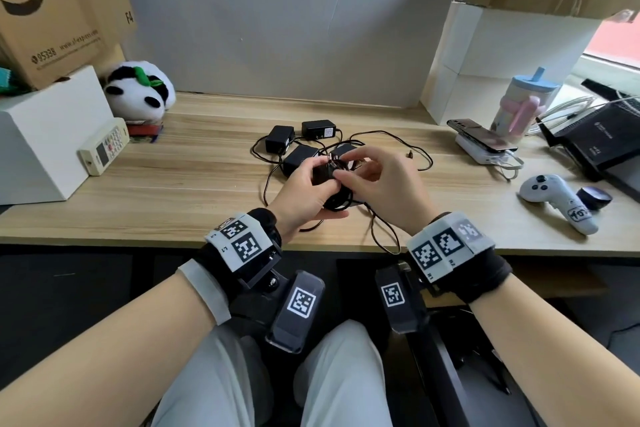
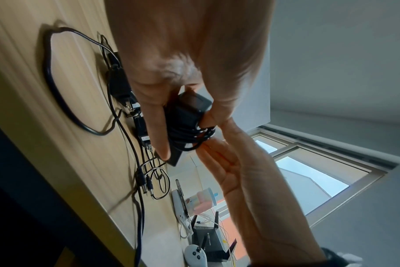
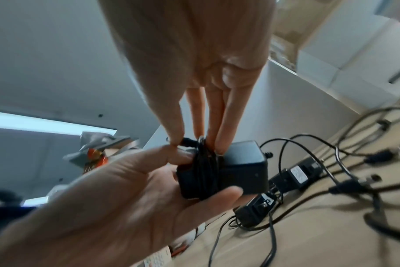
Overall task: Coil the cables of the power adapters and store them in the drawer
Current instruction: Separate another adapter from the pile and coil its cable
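- A person sits at a long pale wooden desk (image 1: 173, 163); both hands meet above its near edge, just in front of a tangle of loose adapters.
- The left hand (image 1: 304, 196) cradles a small black boxy power adapter (image 3: 240, 171), thumb on one face and fingers curled under the other; its thin black cable (image 3: 204, 173) is wound in several turns round the block.
- The right hand (image 1: 379, 184) pinches the cable's barrel plug tip (image 3: 188, 141) between thumb and forefinger at the top of the winding; the other fingers rest straight against the turns.
- Four more black plastic adapters (image 1: 299, 140) lie on the desk just beyond the held one, their cables (image 1: 388, 135) uncoiled and crossing each other.
- No drawer shows in any view.
- Judgement: the block looks light, rigid and smooth-sided, so it is best held across its flat faces; the cable looks springy and likely to unwind unless its end is tucked under a turn; take the cable near the plug, not at the thin strain relief.
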